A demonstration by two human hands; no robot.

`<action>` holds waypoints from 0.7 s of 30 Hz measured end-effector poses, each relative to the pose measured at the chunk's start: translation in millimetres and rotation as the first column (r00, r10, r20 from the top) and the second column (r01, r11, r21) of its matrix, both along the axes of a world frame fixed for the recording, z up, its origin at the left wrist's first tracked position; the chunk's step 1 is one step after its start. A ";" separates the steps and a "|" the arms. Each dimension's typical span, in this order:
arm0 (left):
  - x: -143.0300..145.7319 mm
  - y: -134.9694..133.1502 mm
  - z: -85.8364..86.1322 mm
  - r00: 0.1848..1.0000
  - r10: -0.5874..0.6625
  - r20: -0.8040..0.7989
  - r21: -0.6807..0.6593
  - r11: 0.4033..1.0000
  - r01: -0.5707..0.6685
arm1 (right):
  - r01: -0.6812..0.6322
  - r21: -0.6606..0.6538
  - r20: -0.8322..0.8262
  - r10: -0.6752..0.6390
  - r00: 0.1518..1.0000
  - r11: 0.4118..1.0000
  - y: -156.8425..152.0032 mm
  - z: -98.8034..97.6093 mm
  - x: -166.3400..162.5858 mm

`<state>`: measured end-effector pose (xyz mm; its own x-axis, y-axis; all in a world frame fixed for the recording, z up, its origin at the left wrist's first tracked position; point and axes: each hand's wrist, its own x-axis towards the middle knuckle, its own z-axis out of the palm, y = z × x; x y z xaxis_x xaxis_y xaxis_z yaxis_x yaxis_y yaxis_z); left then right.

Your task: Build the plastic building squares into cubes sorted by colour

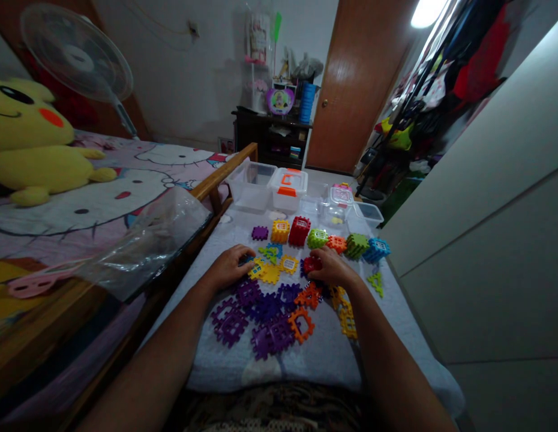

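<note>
My left hand is curled, with a blue plastic building piece between its thumb and fingers, partly hidden. Right beside it lie yellow notched building pieces and a small green triangular piece. My right hand has its fingers closed on a red building piece, much of which the hand covers. Nearer to me spreads a group of purple pieces, with orange pieces at their right. More yellow pieces lie under and beside my right forearm.
Behind my hands stand stacks sorted by colour, including red, green and blue. Clear plastic boxes line the far end, one with an orange-handled lid. A wooden bed rail runs along the left.
</note>
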<state>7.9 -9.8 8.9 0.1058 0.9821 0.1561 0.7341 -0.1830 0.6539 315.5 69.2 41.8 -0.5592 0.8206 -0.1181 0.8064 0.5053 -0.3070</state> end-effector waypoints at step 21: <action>-0.7 -0.1 -1.0 1.000 -0.006 -0.009 0.014 1.000 0.006 | 0.036 0.043 -0.011 -0.035 0.999 0.998 -9.2 3.7 -5.5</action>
<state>7.2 -9.9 7.9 0.1134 0.9791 0.1690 0.7390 -0.1968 0.6443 310.0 60.0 45.4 -0.5307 0.8440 -0.0770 0.8210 0.4894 -0.2940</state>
